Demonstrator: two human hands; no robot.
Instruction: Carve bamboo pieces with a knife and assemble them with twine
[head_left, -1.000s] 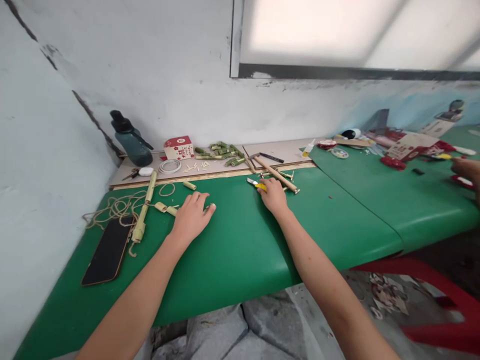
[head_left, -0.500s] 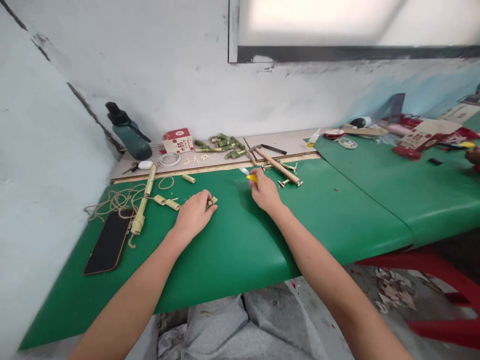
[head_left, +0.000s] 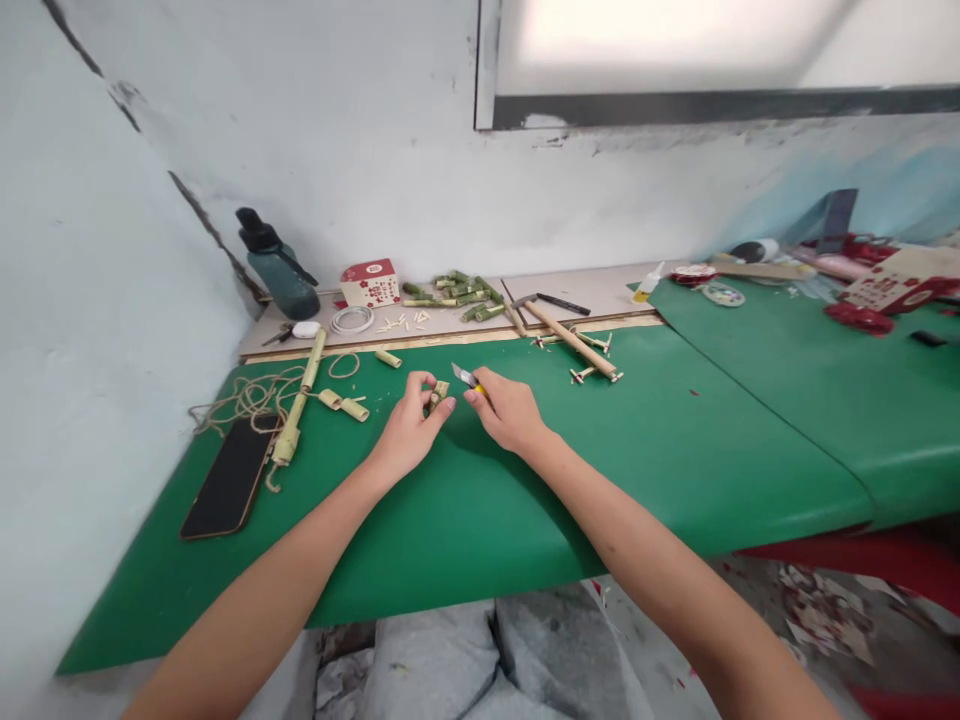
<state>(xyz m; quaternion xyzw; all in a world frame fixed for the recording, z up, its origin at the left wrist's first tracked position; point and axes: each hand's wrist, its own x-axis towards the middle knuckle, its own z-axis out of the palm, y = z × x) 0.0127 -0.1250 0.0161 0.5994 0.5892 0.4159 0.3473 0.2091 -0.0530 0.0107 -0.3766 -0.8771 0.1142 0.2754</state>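
My left hand (head_left: 409,430) pinches a short bamboo piece (head_left: 439,393) between thumb and fingers, just above the green table (head_left: 675,440). My right hand (head_left: 508,410) is closed round a yellow utility knife (head_left: 469,380), its blade pointing left toward the bamboo piece, a finger's width away. Both hands meet near the table's middle. Two short bamboo rings (head_left: 343,404) lie to the left of my left hand.
A phone (head_left: 231,476), twine (head_left: 240,396) and a long bamboo stick (head_left: 301,400) lie at the left. Along the back board sit a dark bottle (head_left: 276,268), a red-white box (head_left: 370,282), green bamboo bits (head_left: 457,296) and a hammer (head_left: 564,332). Clutter fills the far right.
My right hand picked the yellow knife up from near the hammer and brought it left. My left hand closed on the bamboo piece and lifted it toward the blade.
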